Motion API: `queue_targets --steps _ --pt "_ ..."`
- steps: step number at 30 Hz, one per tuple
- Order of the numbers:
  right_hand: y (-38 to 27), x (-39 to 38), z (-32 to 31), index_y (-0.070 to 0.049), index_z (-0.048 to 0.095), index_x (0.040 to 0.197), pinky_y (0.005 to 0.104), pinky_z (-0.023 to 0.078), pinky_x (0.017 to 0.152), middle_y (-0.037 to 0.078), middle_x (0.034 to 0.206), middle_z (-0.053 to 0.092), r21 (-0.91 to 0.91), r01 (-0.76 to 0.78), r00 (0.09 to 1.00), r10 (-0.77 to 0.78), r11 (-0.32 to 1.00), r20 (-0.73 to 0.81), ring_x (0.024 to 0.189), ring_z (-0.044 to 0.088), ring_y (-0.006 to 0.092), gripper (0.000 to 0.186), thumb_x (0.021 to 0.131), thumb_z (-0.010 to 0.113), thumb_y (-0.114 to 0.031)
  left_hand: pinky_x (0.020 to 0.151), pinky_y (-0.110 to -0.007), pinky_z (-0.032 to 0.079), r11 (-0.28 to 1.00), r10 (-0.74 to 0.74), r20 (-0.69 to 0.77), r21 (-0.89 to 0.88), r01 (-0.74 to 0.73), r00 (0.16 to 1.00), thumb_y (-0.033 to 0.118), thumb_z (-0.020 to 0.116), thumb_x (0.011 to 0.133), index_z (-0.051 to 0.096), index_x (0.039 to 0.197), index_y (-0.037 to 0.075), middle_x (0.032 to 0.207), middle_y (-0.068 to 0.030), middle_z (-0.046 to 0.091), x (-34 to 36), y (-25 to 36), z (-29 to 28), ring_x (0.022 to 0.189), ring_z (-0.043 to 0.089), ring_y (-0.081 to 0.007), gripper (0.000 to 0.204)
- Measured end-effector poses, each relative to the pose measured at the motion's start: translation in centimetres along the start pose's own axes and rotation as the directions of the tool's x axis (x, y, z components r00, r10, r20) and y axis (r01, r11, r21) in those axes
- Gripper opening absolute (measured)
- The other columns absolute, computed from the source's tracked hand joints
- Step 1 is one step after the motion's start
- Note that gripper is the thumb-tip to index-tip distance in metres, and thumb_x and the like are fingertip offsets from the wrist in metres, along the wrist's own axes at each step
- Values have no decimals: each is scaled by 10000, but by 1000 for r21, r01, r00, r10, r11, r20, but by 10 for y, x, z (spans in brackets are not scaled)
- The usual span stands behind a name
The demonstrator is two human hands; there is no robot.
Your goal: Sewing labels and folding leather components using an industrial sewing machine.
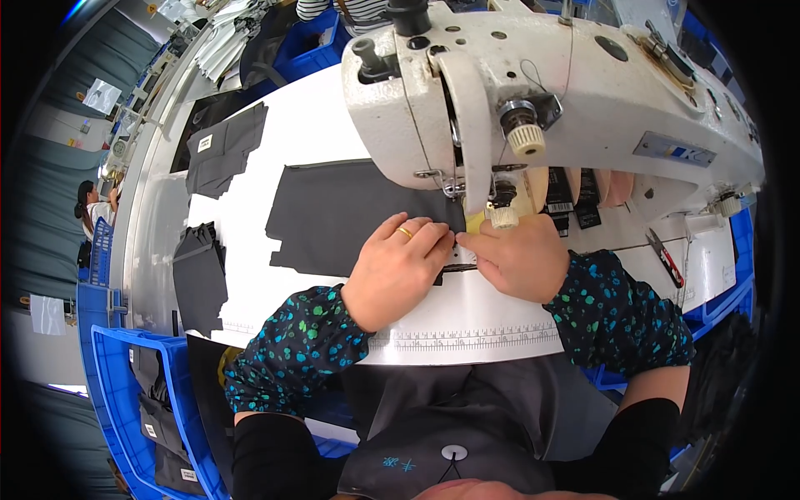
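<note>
A dark grey fabric panel (pixel 333 210) lies flat on the white table, its right edge reaching the needle area of a white sewing machine (pixel 492 92). My left hand (pixel 396 271), with a gold ring on one finger, rests on the panel's near right corner, fingers curled and pressed together on the cloth. Just right of it, my right hand (pixel 527 257) is closed, its index fingertip and thumb at the fabric's edge. Both hands' fingertips nearly meet in front of the presser foot (pixel 454 187). The cloth under the fingers is partly hidden.
Stacks of dark grey fabric pieces (pixel 221 154) (pixel 200 283) lie at the left. Red-handled snips (pixel 667 260) sit at the right, near black labels (pixel 588 200). A ruler strip (pixel 467 340) runs along the front edge. Blue crates (pixel 179 392) hold more cloth. Other people are farther back.
</note>
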State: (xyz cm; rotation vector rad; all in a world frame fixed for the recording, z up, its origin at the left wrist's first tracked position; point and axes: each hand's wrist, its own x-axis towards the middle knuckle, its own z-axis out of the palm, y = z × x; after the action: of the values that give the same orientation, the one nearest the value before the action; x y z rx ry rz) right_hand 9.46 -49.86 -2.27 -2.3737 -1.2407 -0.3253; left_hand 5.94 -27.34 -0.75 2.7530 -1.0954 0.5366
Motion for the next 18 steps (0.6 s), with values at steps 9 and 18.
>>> queue_targets --steps 9,18 --pt "-3 -1 0 -86 715 935 384 525 581 27 743 659 -7 4 1000 -4 1000 -6 661 678 228 126 827 680 -140 943 -370 556 1000 2 2 -21 -2 1000 64 710 721 733 1084 61 1146 -39 691 -2 -2 -1 1066 683 -222 364" --pt "3 6 6 -87 715 851 403 526 583 64 747 655 -102 -47 997 40 994 -66 647 676 261 69 823 678 -137 845 -349 539 999 -46 0 15 46 999 83 667 755 750 1080 95 1113 4 700 11 -17 4 959 679 -206 336"
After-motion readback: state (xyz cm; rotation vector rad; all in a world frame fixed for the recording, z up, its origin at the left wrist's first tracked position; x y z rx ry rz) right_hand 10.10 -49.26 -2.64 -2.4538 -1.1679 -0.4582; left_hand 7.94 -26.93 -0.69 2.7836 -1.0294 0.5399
